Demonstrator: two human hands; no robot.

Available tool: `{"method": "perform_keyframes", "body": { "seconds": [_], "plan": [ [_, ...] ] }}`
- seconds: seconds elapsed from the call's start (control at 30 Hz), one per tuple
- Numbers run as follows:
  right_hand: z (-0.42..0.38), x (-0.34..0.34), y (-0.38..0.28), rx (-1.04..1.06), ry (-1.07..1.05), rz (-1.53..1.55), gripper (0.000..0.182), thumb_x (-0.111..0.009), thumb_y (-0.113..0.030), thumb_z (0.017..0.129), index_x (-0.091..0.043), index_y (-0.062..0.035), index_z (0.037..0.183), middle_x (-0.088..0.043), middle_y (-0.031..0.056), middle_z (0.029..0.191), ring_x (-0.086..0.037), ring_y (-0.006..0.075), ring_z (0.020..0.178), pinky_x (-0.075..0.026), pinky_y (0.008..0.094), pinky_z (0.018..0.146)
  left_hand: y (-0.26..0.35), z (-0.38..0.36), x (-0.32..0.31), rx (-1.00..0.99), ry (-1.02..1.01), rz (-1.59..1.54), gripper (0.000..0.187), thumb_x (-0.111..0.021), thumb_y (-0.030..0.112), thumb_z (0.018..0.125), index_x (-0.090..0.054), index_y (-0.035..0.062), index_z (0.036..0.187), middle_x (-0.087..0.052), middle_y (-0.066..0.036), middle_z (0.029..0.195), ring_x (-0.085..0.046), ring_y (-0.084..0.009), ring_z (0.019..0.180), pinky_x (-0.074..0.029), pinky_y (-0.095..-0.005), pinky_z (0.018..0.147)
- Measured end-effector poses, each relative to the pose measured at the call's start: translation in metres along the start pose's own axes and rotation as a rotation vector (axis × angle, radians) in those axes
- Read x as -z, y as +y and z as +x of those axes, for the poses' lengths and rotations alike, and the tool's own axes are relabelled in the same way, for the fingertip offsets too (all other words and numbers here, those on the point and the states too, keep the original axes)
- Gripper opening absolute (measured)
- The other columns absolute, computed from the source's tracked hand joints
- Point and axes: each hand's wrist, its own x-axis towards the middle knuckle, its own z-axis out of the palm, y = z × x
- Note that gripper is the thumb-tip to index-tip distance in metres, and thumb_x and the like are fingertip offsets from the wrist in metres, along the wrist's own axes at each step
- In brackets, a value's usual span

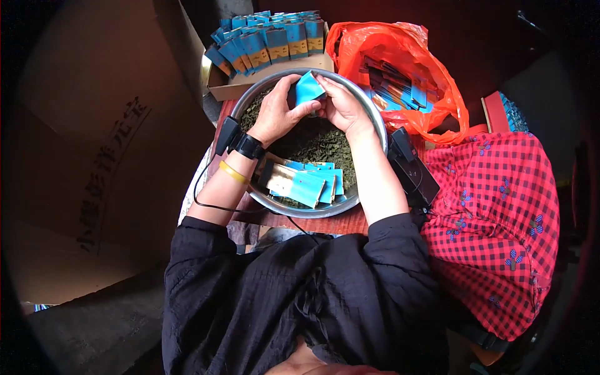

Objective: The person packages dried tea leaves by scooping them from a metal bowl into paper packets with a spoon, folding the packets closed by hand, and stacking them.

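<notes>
Both of my hands hold one small blue packet [309, 89] over the far part of a round metal basin [367, 99]. My left hand [279, 112] grips its left side, with the thumb pressed along its lower edge. My right hand [342, 105] closes round the right side; some of its fingers are hidden behind the packet. Dark green dried leaves [322, 142] fill the basin. On the leaves, at the near side, lies a fanned stack of blue and gold packets [302, 184].
Behind the basin stands a cardboard box [228, 92] with rows of blue packets [277, 42]. An open red plastic bag [447, 94] holding more packets is at the back right. Red checked cloth [500, 200] lies at the right; a large cardboard panel [75, 156] is at the left.
</notes>
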Motion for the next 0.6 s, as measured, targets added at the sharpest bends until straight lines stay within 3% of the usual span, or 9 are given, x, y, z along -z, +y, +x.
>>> {"method": "perform_keyframes", "body": {
  "seconds": [0.07,0.13,0.2,0.27,0.33,0.4,0.43,0.53,0.6],
  "plan": [
    [0.001,0.0,-0.001,-0.009,-0.018,0.015,0.027,-0.059,-0.04,0.095,-0.065,-0.0156,0.104,-0.064,-0.0033,0.084,-0.058,0.0057,0.062,-0.043,0.0208,0.053,-0.002,-0.001,-0.001,-0.017,0.02,0.016,0.066,-0.077,0.04,0.08,-0.048,0.0039,0.127,-0.063,-0.02,0.112,-0.062,-0.0306,0.104,-0.05,-0.0376,0.088],
    [-0.001,0.0,-0.006,0.066,0.053,-0.33,0.028,-0.058,-0.04,0.095,-0.066,-0.0144,0.103,-0.065,-0.003,0.082,-0.059,0.0052,0.064,-0.044,0.0201,0.055,-0.003,-0.001,-0.002,0.006,0.004,0.009,0.067,-0.078,0.041,0.078,-0.048,0.0039,0.126,-0.062,-0.02,0.112,-0.062,-0.0336,0.103,-0.05,-0.04,0.087],
    [-0.006,0.009,-0.012,0.076,0.011,-0.359,0.03,-0.057,-0.04,0.096,-0.066,-0.0116,0.101,-0.065,-0.0029,0.081,-0.059,0.0049,0.066,-0.045,0.0194,0.057,-0.004,-0.001,-0.002,0.032,-0.013,0.005,0.068,-0.078,0.041,0.077,-0.049,0.0039,0.126,-0.062,-0.019,0.112,-0.062,-0.0365,0.101,-0.05,-0.0425,0.085],
    [-0.005,0.021,-0.013,-0.012,-0.114,-0.52,0.033,-0.061,-0.037,0.092,-0.063,-0.0122,0.115,-0.065,-0.0049,0.092,-0.059,0.0035,0.074,-0.046,0.02,0.064,-0.003,-0.003,-0.003,-0.062,-0.029,0.064,0.066,-0.078,0.04,0.076,-0.049,0.0044,0.124,-0.063,-0.018,0.109,-0.062,-0.0371,0.099,-0.049,-0.0419,0.087],
    [-0.005,0.016,-0.011,-0.034,-0.06,-0.537,0.027,-0.06,-0.033,0.09,-0.064,-0.0109,0.106,-0.065,-0.0042,0.085,-0.058,0.0038,0.068,-0.045,0.0199,0.061,-0.002,-0.001,-0.003,-0.143,-0.016,0.129,0.062,-0.079,0.036,0.075,-0.052,0.0046,0.121,-0.062,-0.017,0.107,-0.061,-0.0363,0.1,-0.048,-0.0413,0.087],
    [-0.003,0.014,-0.008,-0.01,-0.002,-0.741,0.02,-0.058,-0.028,0.09,-0.064,-0.0095,0.095,-0.064,-0.0034,0.077,-0.057,0.0041,0.062,-0.044,0.0193,0.058,-0.002,0.0,0.001,-0.004,-0.184,0.194,0.056,-0.078,0.032,0.075,-0.054,0.0042,0.117,-0.062,-0.017,0.106,-0.06,-0.0354,0.1,-0.048,-0.0415,0.086],
    [-0.005,0.011,-0.008,-0.009,0.041,-0.69,0.015,-0.056,-0.021,0.089,-0.063,-0.0082,0.085,-0.062,-0.0025,0.072,-0.057,0.005,0.059,-0.044,0.0191,0.055,-0.001,0.0,0.001,-0.001,-0.183,0.194,0.056,-0.078,0.032,0.075,-0.054,0.0042,0.117,-0.062,-0.017,0.106,-0.06,-0.0354,0.1,-0.048,-0.0415,0.086],
    [-0.008,0.01,-0.014,0.015,-0.012,-0.634,0.017,-0.059,-0.022,0.09,-0.062,-0.0075,0.083,-0.061,-0.0025,0.071,-0.057,0.0063,0.059,-0.044,0.0193,0.055,-0.003,0.001,0.0,-0.018,-0.124,0.157,0.055,-0.077,0.029,0.075,-0.054,0.0038,0.118,-0.063,-0.017,0.107,-0.061,-0.0351,0.101,-0.048,-0.0417,0.088],
    [-0.006,0.011,-0.012,-0.003,-0.051,-0.663,0.019,-0.059,-0.025,0.091,-0.062,-0.0075,0.083,-0.061,-0.0025,0.071,-0.057,0.0066,0.059,-0.043,0.0195,0.055,-0.008,0.0,-0.002,-0.148,-0.038,0.151,0.056,-0.077,0.029,0.075,-0.055,0.0035,0.119,-0.064,-0.017,0.109,-0.061,-0.0362,0.102,-0.048,-0.0424,0.089]
  ]
}}
